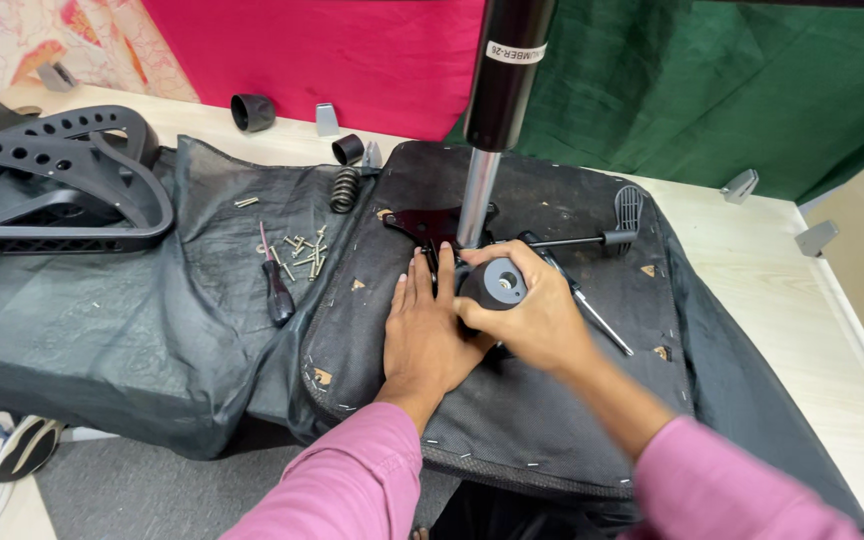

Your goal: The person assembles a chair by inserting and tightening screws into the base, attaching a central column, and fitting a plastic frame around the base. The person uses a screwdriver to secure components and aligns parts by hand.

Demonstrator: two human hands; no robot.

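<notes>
Head view: the right hand (pixel 537 315) curls its fingers closed around a round grey knob (pixel 497 284) at the middle of an upturned black seat base (pixel 512 420). The left hand (pixel 427 325) lies flat, fingers extended, just beside the knob. A screwdriver (pixel 275 280) rests near the seat's left edge.

gas cylinder (pixel 505 70): top cut off | right hand (pixel 537 310): blurred

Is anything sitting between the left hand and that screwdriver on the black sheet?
Nothing visible does. The left hand lies flat on the seat underside; the screwdriver lies to its left on the black sheet, with loose screws beyond its tip.
</notes>
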